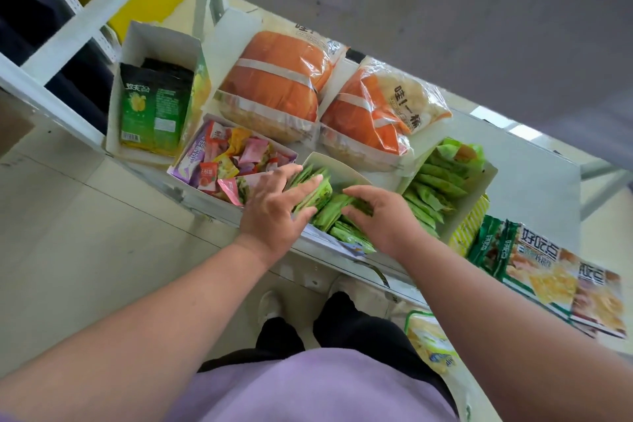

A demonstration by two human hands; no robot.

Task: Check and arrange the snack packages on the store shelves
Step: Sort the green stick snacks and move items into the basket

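Our left hand [274,205] lies spread, fingers nearly straight, pressing on the green packets [325,209] in the white box [337,169]. Our right hand [380,216], at 3 o'clock of it, curls its fingers onto the same packets; whether it grips one we cannot tell. The box sits at the shelf [534,168] front edge, candy box [236,158] touching at 9 o'clock.

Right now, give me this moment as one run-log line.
step: sorting green packets | left hand: fingers spread on packets | right hand: grip on packets | place: white box, shelf front
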